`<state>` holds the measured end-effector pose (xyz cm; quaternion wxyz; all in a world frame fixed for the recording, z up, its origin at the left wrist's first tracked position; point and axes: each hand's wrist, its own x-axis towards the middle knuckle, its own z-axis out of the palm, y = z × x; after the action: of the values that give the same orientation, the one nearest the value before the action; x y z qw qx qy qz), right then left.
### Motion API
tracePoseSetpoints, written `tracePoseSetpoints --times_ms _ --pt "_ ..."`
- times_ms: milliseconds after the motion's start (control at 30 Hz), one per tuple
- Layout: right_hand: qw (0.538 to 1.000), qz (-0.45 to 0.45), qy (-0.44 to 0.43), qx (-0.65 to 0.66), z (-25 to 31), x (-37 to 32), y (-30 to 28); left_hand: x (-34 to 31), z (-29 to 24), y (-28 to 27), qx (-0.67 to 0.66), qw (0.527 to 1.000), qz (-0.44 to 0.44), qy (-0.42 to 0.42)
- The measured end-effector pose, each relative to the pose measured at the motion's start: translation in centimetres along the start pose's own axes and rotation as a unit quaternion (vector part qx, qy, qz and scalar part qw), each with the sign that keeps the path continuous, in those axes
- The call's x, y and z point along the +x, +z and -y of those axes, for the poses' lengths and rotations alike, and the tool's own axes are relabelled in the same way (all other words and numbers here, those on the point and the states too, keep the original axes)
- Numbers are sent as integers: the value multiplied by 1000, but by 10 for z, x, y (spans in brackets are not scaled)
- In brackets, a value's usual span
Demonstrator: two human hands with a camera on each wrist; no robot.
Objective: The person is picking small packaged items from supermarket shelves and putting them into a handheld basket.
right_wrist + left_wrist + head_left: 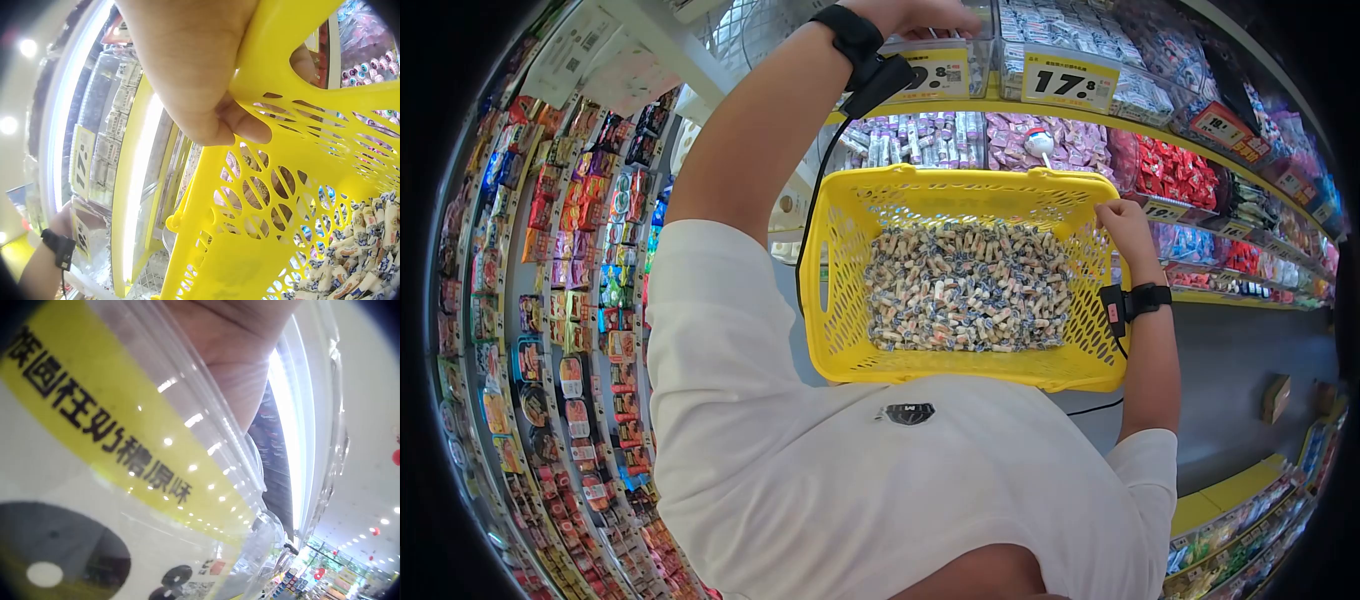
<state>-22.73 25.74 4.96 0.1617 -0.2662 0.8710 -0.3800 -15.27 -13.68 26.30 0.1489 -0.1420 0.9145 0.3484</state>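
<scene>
A yellow shopping basket (970,372) is in front of the white-shirted torso, its bottom covered with twist-wrapped candies (970,290) in white and blue wrappers. My right hand (1128,228) grips the basket's right rim near the far corner; in the right wrist view the thumb side of that hand (194,75) presses over the rim and fingers show behind the holes. At the top of the head view, my left hand (925,16) reaches over the front wall of a clear plastic bin (206,406) with a yellow-and-white price label (930,76). Its fingers are mostly hidden in the left wrist view.
Beyond the basket, shelves carry bins of purple-wrapped candies (1050,140) and red-wrapped candies (1175,170). A ball-shaped red-and-white item (1039,143) on a stick stands at the far rim. Packaged snacks (580,220) fill racks on the left. A small box (1276,398) is at right.
</scene>
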Motion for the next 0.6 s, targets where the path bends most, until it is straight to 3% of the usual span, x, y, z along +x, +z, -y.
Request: tracePoseSetpoints --times_ms 400,600 --pt "1000 8 1 6 -1 0 0 3 -3 7 8 999 1 -51" --pt "1000 8 6 0 -1 0 0 9 -3 7 9 1000 -13 -24"
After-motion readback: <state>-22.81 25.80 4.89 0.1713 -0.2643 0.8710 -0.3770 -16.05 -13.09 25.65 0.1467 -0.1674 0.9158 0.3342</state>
